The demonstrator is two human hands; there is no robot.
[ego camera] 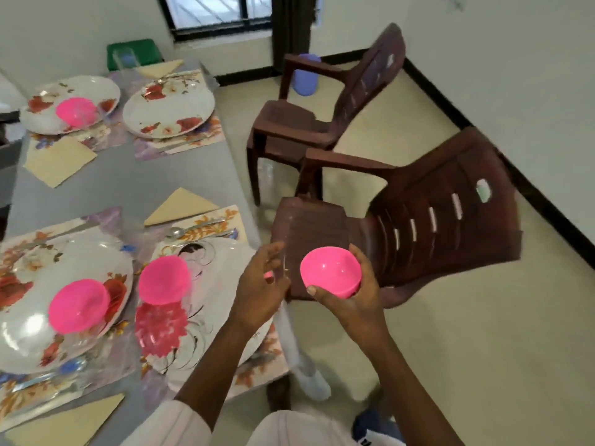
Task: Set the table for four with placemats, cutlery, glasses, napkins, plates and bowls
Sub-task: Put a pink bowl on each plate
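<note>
The fingers of the right hand (351,300) grasp the pink bowl (330,270) at lower centre, right of the worktop (128,181). The left hand (260,284) is curled; whether it grasps anything cannot be told.

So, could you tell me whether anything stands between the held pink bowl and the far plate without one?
Nothing visible does: only a flat napkin and cutlery lie between the pink bowl and that bare plate.
</note>
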